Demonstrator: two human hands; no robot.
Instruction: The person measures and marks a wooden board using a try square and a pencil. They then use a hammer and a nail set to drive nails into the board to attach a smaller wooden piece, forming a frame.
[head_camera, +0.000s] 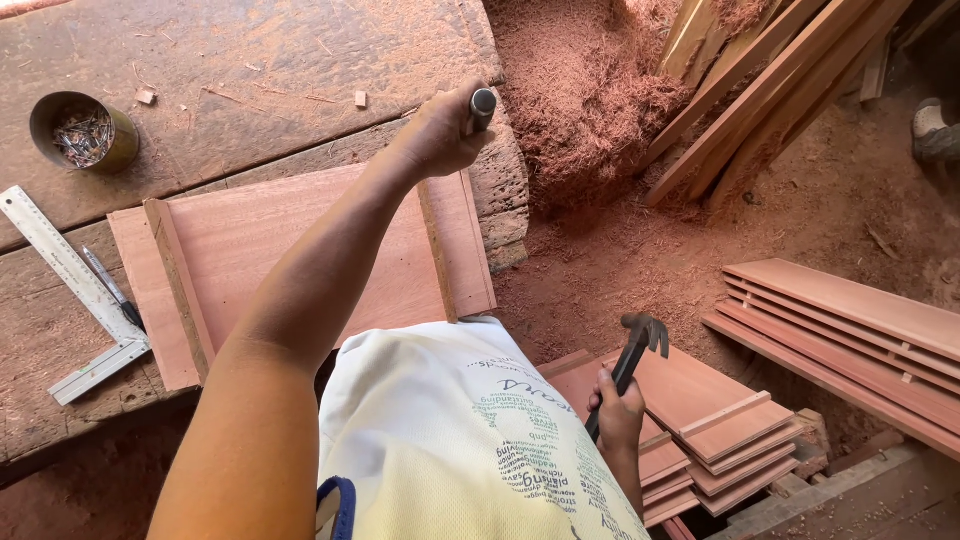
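Observation:
My left hand (440, 130) reaches forward over the workbench, closed around a short metal punch (482, 105) with a round grey end, just past the far right corner of a reddish wooden panel (300, 250). Two thin battens cross the panel near its left and right ends. My right hand (618, 412) hangs low beside my hip and grips the handle of a dark claw hammer (640, 345), head up, above a stack of similar panels (725, 430) on the ground.
A tin of nails (85, 130) stands at the bench's far left. A metal try square (70, 290) and a pen (112, 290) lie left of the panel. Sawdust (590, 90) piles up behind the bench, leaning planks (760, 90) and stacked boards (850, 335) lie to the right.

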